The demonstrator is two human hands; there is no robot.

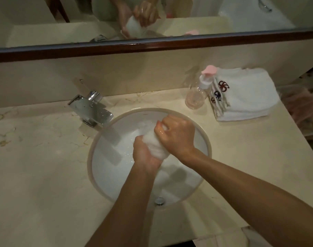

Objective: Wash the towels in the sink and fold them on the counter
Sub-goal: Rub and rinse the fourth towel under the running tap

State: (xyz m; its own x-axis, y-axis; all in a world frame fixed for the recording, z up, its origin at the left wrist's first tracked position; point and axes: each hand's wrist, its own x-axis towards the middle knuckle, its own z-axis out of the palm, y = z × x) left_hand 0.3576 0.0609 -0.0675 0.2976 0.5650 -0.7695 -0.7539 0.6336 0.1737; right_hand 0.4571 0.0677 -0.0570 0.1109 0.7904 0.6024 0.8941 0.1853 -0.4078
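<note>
White towel (154, 143) is gripped by left hand (145, 154) and right hand (177, 134) over sink (106, 166); soap bottle (198, 93) and folded towels (244, 93) noted at two o'clock (faucet (91, 109) at ten).

Marble counter (45, 166), round sink (204, 132) set into it.
Chrome tap (91, 109) at the sink's back-left rim; clear pump bottle (198, 93) back right, just beside a stack of folded white towels (244, 93) near the right edge.
</note>
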